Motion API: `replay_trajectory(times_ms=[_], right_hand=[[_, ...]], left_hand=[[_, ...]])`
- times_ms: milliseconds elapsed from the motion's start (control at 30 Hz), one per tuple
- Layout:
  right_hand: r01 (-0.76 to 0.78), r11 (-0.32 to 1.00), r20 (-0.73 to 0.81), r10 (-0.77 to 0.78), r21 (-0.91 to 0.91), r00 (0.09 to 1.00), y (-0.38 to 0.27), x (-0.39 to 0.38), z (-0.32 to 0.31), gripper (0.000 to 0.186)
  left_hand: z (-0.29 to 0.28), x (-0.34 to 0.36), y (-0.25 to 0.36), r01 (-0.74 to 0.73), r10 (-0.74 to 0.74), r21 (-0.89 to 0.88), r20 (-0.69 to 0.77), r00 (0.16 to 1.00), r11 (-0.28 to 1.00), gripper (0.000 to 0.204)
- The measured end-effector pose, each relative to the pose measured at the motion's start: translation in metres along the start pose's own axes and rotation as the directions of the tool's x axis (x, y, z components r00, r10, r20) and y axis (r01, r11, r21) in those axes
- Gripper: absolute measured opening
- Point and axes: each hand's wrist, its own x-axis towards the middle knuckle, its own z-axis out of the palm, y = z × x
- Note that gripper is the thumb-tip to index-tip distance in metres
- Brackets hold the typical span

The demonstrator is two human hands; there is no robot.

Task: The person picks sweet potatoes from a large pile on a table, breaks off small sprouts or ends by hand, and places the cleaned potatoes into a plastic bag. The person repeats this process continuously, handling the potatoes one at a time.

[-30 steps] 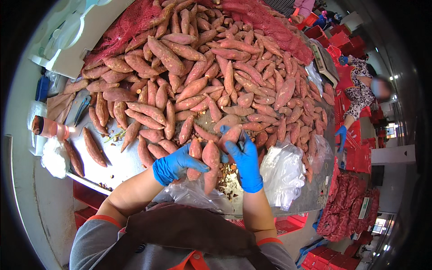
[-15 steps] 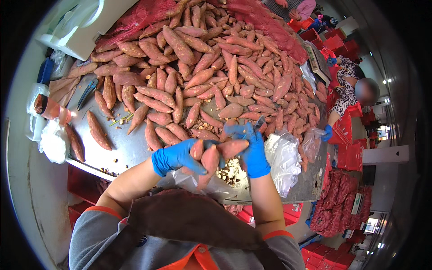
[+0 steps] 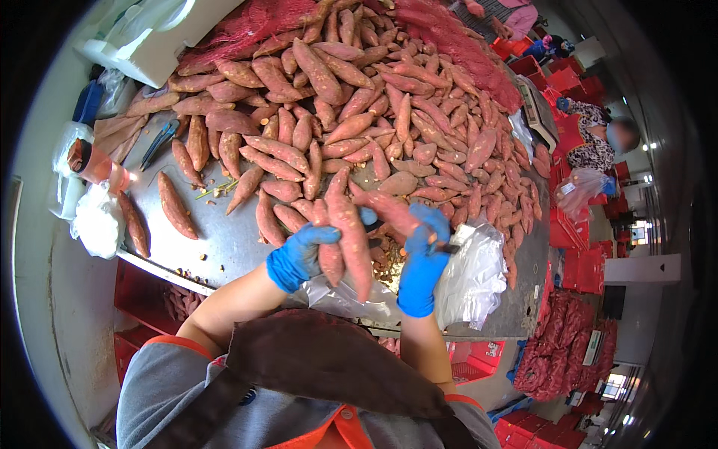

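Observation:
My left hand, in a blue glove, is closed around two sweet potatoes, a longer sweet potato in front and a shorter sweet potato beside it. My right hand, also gloved in blue, grips another sweet potato, which slants up and left toward those in my left hand. A small dark tool juts from my right fist; its kind is unclear. Below my hands lie pale trimmings and a clear plastic bag. Beyond them spreads a big pile of sweet potatoes.
A white plastic bag lies right of my right hand on the metal table. Blue-handled cutters, a bottle and a loose sweet potato are at left. A scale stands far right, near a co-worker.
My right hand has turned, and its sweet potato now slants up-left. The sweet potatoes in my left hand are raised and more upright. The co-worker at right has moved away from the table.

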Motion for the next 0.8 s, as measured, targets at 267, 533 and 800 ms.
replay_trajectory(times_ms=[267,533,800], right_hand=[[0.018,0.993,0.245,0.012,-0.120,0.970,-0.014,-0.002,-0.020,0.028],[0.501,0.547,0.640,0.085,-0.671,0.764,-0.038,0.027,-0.006,0.023],[0.406,0.611,0.553,0.063,-0.680,0.831,0.000,0.026,0.011,0.015]], left_hand=[[0.016,0.008,0.030,0.118,-0.200,0.621,0.063,0.978,0.775,0.056],[0.032,0.005,0.017,-0.403,0.023,0.915,0.403,0.915,0.031,0.042],[0.024,-0.003,0.022,-0.288,0.030,0.944,0.287,0.957,0.160,0.037]])
